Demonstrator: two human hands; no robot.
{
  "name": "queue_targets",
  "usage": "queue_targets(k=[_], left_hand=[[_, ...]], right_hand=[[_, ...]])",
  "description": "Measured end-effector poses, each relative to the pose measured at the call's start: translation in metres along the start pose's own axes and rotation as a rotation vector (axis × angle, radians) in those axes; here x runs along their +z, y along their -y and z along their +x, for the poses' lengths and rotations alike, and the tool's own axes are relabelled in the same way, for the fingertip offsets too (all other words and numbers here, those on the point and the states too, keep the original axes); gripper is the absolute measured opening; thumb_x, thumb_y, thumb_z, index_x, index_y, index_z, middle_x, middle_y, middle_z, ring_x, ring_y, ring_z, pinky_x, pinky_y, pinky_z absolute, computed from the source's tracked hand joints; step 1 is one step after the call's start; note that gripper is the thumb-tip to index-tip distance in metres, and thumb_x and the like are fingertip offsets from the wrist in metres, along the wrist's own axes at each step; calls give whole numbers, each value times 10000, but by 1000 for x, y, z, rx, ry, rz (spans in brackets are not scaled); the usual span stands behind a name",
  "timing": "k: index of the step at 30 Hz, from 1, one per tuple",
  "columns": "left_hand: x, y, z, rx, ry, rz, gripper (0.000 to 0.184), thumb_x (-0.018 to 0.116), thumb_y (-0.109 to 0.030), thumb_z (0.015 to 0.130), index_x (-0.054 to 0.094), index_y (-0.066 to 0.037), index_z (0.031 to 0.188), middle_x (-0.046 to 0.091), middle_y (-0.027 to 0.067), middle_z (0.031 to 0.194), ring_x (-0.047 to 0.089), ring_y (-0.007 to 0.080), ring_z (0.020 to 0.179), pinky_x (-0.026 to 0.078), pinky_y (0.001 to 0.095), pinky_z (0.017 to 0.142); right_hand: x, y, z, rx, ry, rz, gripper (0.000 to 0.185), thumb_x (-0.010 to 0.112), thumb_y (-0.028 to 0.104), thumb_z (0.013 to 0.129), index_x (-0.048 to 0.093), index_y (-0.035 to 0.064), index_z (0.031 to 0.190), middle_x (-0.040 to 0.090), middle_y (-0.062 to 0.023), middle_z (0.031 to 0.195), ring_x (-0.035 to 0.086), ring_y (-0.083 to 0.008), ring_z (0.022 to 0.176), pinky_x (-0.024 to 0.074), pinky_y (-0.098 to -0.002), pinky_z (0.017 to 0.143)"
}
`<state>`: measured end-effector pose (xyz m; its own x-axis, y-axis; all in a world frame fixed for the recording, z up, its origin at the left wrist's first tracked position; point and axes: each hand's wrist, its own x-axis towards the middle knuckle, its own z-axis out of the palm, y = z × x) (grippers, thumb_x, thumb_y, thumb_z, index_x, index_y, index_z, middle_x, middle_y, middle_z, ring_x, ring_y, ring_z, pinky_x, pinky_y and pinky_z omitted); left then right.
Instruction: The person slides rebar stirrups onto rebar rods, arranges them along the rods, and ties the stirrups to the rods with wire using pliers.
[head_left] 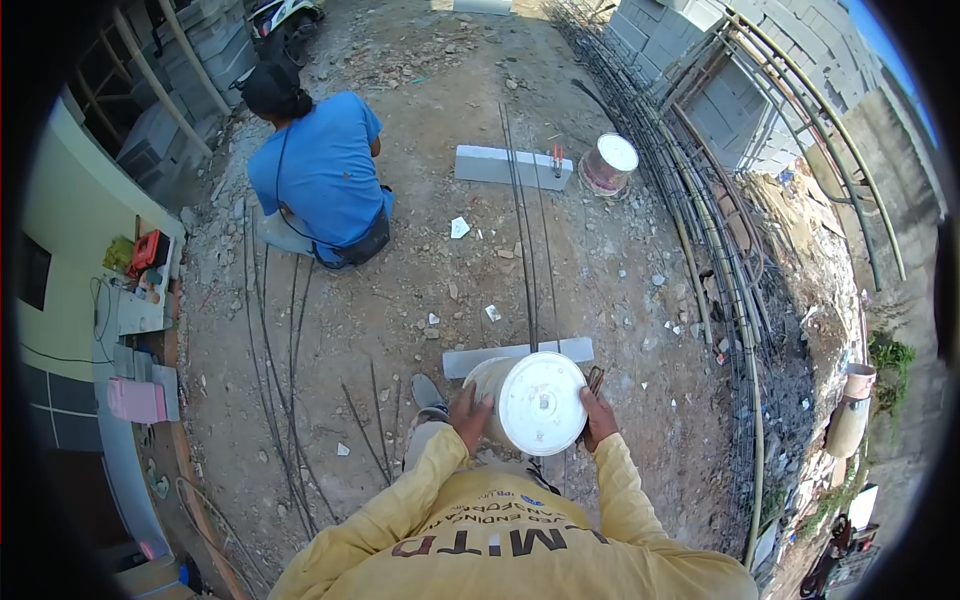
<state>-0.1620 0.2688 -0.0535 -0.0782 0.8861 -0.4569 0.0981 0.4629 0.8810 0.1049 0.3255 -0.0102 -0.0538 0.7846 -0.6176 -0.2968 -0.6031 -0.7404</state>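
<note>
A white lidded bucket (pixel 541 404) is between my two hands at the bottom centre, its round lid facing up. My left hand (pixel 468 416) presses on the bucket's left side, fingers wrapped on it. On the right side my right hand (pixel 599 416) holds the bucket's rim area, with a small brown metal piece beside its fingertips. Just beyond the bucket lies a pale block (pixel 462 362), and long thin steel bars (pixel 523 240) run from it to another pale block (pixel 475 163) farther off.
A person in a blue shirt (pixel 322 170) sits at the upper left. A second white-lidded bucket (pixel 609 165) stands near the far block. Bundled rebar (pixel 700 200) lines the right side. Loose steel rods (pixel 270 380) lie on the left ground. A pink container (pixel 137 400) is at far left.
</note>
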Motion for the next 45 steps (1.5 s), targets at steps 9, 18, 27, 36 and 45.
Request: queue_targets(k=[9, 18, 27, 36, 45], left_hand=[[-164, -139, 32, 28, 8, -609, 1157, 538, -809, 690, 94, -132, 1516, 254, 114, 1519, 326, 300, 1365, 385, 536, 1020], [-261, -185, 63, 342, -2, -401, 1002, 596, -597, 815, 140, -9, 1486, 304, 185, 1479, 391, 289, 1323, 375, 391, 1057], [-294, -167, 135, 150, -87, -717, 620, 300, -463, 1008, 328, -2, 1422, 438, 165, 1411, 458, 282, 1279, 365, 403, 1074], [-242, -259, 313, 15, -119, -402, 629, 372, -458, 996, 320, -4, 1428, 436, 158, 1410, 463, 255, 1272, 377, 375, 1058], [-132, -367, 480, 157, 38, -93, 604, 387, -431, 1004, 355, 7, 1419, 466, 154, 1382, 451, 229, 1264, 340, 325, 1063]], right_hand=[[192, 43, 54, -189, 96, -92, 472, 699, 260, 859, 531, -20, 1199, 641, -104, 1060, 620, -177, 942, 506, -341, 843], [308, 82, 75, -200, 283, -35, 534, 775, 304, 778, 542, -12, 1139, 596, -80, 1010, 558, -149, 960, 443, -292, 863], [342, 72, 143, -69, 336, -46, 511, 765, 290, 788, 525, 7, 1140, 576, -44, 962, 548, -124, 885, 450, -272, 790], [319, 164, 302, -75, 217, 13, 556, 783, 336, 766, 537, -5, 1130, 584, -52, 966, 545, -132, 865, 448, -274, 758], [229, 315, 435, -70, 82, -68, 525, 737, 328, 790, 566, -21, 1143, 620, -87, 1001, 574, -150, 910, 468, -289, 790]])
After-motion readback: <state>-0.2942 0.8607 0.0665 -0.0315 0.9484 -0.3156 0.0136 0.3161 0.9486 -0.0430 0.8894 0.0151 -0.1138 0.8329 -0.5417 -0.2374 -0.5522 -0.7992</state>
